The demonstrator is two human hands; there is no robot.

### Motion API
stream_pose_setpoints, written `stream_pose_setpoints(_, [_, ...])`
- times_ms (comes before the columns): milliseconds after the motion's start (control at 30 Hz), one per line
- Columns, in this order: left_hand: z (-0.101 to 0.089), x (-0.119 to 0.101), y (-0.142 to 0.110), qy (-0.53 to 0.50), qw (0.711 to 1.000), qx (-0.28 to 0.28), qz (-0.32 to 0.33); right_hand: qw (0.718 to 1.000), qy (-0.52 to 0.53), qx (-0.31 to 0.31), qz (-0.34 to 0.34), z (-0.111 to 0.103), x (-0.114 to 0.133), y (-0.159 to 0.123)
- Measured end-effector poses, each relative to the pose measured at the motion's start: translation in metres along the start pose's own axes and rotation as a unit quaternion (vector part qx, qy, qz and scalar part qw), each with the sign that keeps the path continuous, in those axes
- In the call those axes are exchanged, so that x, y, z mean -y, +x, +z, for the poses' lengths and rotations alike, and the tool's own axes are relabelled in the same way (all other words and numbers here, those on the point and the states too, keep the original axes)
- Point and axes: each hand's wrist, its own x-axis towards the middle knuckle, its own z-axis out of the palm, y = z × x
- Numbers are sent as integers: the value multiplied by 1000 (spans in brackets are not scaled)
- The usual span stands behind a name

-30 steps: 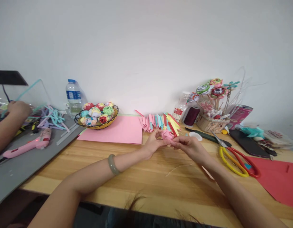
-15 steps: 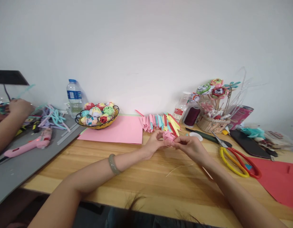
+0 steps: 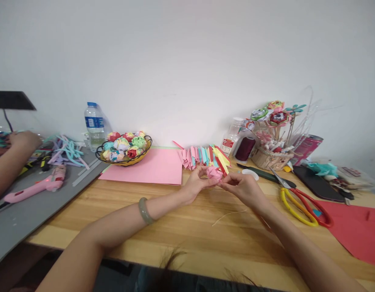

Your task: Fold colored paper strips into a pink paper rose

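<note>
A pink folded paper flower [image 3: 214, 173] is held just above the wooden table, between my two hands. My left hand [image 3: 196, 185] pinches it from the left, thumb below and fingers behind. On its lower right edge, the thumb and fingertips of my right hand [image 3: 239, 187] are pressed together. Right behind the flower lies a row of folded paper strips [image 3: 195, 157] in pink, blue, red and yellow. A thin pale string [image 3: 228, 217] rests on the table below my hands.
Pink paper sheets [image 3: 157, 168] and a basket of paper flowers [image 3: 126, 160] are at left. Large scissors [image 3: 296, 202], a dark green knife [image 3: 266, 175], a phone [image 3: 318, 184] and red paper [image 3: 357, 227] lie right. Another person's hand [image 3: 24, 142] is far left, near a pink glue gun [image 3: 38, 190].
The flower has turned slightly and shifted a little left in my hands. My right fingertips have moved slightly left along its edge. The other person's hand has dropped a little.
</note>
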Motion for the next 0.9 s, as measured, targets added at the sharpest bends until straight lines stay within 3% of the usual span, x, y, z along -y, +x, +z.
stream_pose_setpoints(133, [1, -1, 0, -23, 1000, -12, 10, 1000, 2, -20, -21, 0, 4, 0])
stream_pose_setpoints(333, [0, -2, 1, -51, 999, -18, -2, 992, 99, 79, 1, -11, 19, -2])
stream_pose_setpoints(433, [0, -3, 1, -50, 999, -17, -7, 988, 125, 95, 11, -13, 18, -1])
stream_pose_setpoints(900, [2, -3, -1, -37, 999, -7, -4, 989, 128, 55, 47, -8, 12, 2])
